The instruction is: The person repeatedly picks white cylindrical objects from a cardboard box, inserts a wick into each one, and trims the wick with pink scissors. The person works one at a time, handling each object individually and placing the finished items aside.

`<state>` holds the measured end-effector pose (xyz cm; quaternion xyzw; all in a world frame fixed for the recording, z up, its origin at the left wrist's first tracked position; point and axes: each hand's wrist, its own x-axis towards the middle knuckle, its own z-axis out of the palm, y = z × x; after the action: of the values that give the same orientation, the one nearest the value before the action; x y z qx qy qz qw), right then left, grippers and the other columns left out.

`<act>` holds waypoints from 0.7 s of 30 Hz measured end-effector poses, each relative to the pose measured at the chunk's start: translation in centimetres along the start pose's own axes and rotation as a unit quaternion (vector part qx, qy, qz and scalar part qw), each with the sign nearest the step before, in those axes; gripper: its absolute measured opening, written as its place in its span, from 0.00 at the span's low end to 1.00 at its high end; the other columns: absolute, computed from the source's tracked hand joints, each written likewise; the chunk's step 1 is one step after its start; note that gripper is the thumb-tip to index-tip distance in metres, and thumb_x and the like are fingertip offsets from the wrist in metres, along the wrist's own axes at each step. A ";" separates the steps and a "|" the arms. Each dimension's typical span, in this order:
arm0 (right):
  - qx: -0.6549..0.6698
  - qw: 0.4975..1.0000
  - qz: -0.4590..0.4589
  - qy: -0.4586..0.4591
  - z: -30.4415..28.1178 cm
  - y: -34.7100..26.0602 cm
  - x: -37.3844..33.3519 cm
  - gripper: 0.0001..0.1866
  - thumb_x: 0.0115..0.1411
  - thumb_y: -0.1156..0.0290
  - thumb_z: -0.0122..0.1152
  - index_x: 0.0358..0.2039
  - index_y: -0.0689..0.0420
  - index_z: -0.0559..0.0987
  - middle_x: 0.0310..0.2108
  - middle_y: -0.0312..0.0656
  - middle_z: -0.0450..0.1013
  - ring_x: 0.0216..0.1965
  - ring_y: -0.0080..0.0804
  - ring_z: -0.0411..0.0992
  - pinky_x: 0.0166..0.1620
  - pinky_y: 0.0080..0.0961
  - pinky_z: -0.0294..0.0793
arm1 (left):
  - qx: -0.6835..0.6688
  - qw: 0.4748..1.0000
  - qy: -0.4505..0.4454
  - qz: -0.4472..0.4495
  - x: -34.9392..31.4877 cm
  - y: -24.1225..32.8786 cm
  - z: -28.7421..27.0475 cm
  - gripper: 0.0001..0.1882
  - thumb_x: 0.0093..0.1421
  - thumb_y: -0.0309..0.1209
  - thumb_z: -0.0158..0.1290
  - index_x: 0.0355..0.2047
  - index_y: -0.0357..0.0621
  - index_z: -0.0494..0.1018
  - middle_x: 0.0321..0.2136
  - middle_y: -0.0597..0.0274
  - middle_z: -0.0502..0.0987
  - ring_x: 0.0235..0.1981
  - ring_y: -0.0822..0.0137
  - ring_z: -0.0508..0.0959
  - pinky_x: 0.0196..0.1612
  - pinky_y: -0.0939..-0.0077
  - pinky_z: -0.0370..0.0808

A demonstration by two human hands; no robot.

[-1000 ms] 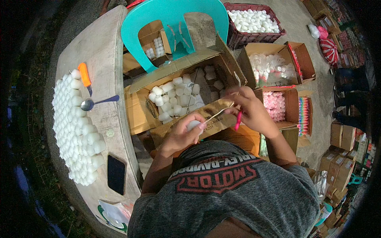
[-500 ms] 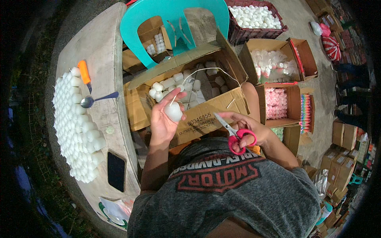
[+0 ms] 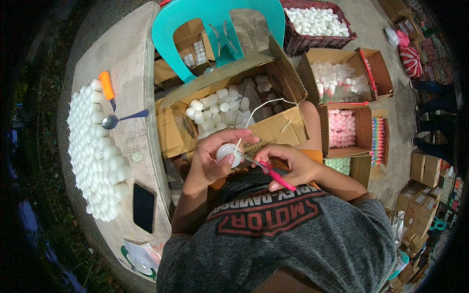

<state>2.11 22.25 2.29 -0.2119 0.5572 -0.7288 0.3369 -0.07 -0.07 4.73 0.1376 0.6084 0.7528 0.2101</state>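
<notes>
In my left hand [image 3: 207,157] is a short white candle [image 3: 225,152], gripped between the thumb and fingers with its round end turned up. A long white wick [image 3: 250,118] rises from that end and trails to the right over the cardboard box [image 3: 171,139]. My right hand [image 3: 298,168] is closed round pink-handled scissors [image 3: 277,177]. Their blades reach left to the base of the wick, right by the candle's face; whether they are closed on it I cannot make out. Loose white candles [image 3: 215,113] lie inside the box, just beyond my left hand.
On the table [image 3: 132,53] at left stand rows of white candles [image 3: 95,156], an orange-handled cutter [image 3: 106,85], a spoon [image 3: 117,119] and a phone [image 3: 144,207]. A teal chair [image 3: 163,29] is behind the box. At right are a crate [image 3: 317,43] and boxes of coloured candles [image 3: 341,128].
Both hands have come together. The candle has tipped so its round end shows, and the scissors have swung left until the blades meet the wick's base.
</notes>
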 end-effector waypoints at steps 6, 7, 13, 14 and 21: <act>0.104 0.994 0.000 0.015 0.4 0.7 0.4 0.25 0.47 0.71 0.70 0.45 0.59 0.71 0.28 0.31 0.69 0.30 0.17 0.67 0.37 0.17 0.67 | -0.057 0.997 -0.056 -0.024 0.4 -0.9 0.2 0.26 0.54 0.38 0.51 0.48 0.31 0.67 0.41 0.54 0.75 0.32 0.74 0.75 0.37 0.82 0.72; 0.125 0.992 0.033 0.005 0.3 0.6 0.2 0.24 0.48 0.73 0.68 0.46 0.59 0.71 0.26 0.31 0.69 0.28 0.17 0.67 0.34 0.16 0.67 | -0.085 0.994 -0.056 -0.040 0.5 -0.8 0.4 0.26 0.53 0.38 0.51 0.48 0.31 0.66 0.41 0.54 0.75 0.31 0.74 0.75 0.37 0.83 0.72; 0.153 0.983 0.094 0.039 -0.2 -0.4 -0.3 0.23 0.53 0.75 0.62 0.50 0.58 0.69 0.21 0.32 0.68 0.20 0.18 0.69 0.24 0.13 0.69 | -0.112 0.991 -0.044 -0.064 0.8 -0.7 -0.5 0.25 0.55 0.37 0.52 0.48 0.31 0.67 0.40 0.55 0.76 0.32 0.74 0.75 0.38 0.83 0.71; 0.136 0.985 0.078 0.068 -0.3 -1.1 -0.6 0.23 0.53 0.75 0.62 0.50 0.58 0.69 0.21 0.33 0.68 0.20 0.18 0.70 0.24 0.14 0.70 | -0.099 0.993 0.002 -0.070 0.9 -0.8 -1.1 0.22 0.56 0.35 0.51 0.47 0.32 0.68 0.40 0.55 0.76 0.33 0.73 0.75 0.39 0.82 0.71; -0.297 0.937 -0.071 0.167 -3.6 -2.2 -2.7 0.15 0.48 0.66 0.67 0.35 0.59 0.79 0.24 0.37 0.66 0.31 0.32 0.68 0.37 0.26 0.67 | 0.179 0.970 0.164 -0.031 2.3 -0.2 -3.4 0.10 0.57 0.21 0.44 0.34 0.34 0.75 0.32 0.59 0.79 0.34 0.72 0.76 0.40 0.79 0.71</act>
<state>0.91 26.91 3.48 -0.2166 0.7799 -0.5772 0.1077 -3.66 -1.84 3.71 0.0288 0.7633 0.6372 0.1028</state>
